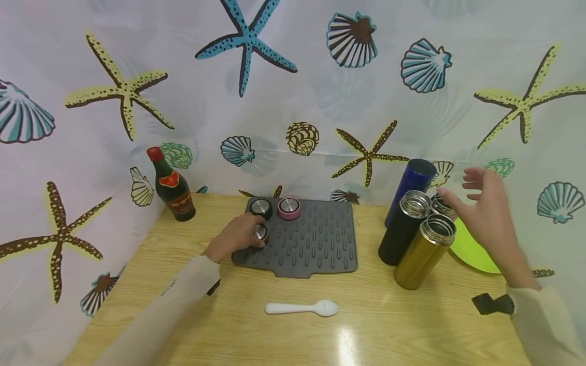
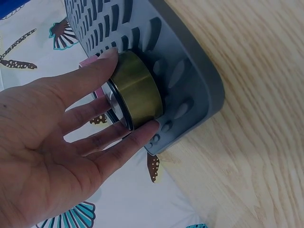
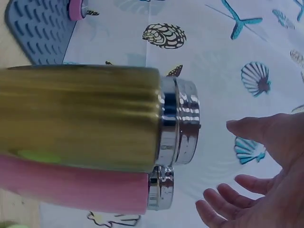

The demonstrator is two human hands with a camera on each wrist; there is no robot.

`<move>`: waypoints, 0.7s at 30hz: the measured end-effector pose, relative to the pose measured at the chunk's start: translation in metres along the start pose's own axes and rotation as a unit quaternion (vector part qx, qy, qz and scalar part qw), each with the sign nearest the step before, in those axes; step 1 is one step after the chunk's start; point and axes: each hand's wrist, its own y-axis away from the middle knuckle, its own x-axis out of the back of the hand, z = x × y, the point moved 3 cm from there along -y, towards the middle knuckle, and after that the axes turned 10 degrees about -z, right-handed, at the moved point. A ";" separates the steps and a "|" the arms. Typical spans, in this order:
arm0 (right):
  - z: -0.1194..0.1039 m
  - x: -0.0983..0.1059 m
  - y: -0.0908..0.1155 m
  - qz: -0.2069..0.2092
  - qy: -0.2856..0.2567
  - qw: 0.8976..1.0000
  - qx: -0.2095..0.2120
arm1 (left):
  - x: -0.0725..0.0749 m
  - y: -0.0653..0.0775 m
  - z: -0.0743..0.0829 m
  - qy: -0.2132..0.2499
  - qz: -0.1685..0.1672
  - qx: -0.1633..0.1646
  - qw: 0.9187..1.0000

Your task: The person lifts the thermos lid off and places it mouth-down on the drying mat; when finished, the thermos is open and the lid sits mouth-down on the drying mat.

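My left hand [image 1: 240, 235] pinches a gold bottle lid [image 2: 137, 90] with a silver top, thumb on one side and fingers on the other. That lid sits on the left part of a dark grey ridged mat [image 1: 316, 239]. Behind it on the mat are a black lid [image 1: 261, 207] and a pink lid [image 1: 289, 208]. My right hand [image 1: 486, 213] hovers with spread fingers, holding nothing, beside several thermos bottles. The gold bottle [image 1: 421, 256], black bottle [image 1: 398, 231] and pink bottle [image 3: 80, 187] stand without lids, steel necks bare. A blue bottle [image 1: 410, 185] behind them is capped.
A white spoon [image 1: 302, 308] lies in front of the mat. At the back left stands a dark glass bottle [image 1: 174, 190] with a red cap. A lime green plate [image 1: 473, 251] lies behind the thermoses at right. A patterned cloth [image 1: 293, 112] hangs around the table.
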 end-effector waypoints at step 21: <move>0.036 -0.005 -0.109 -0.351 0.104 0.930 -0.020 | 0.002 0.002 0.001 0.001 0.003 -0.007 1.000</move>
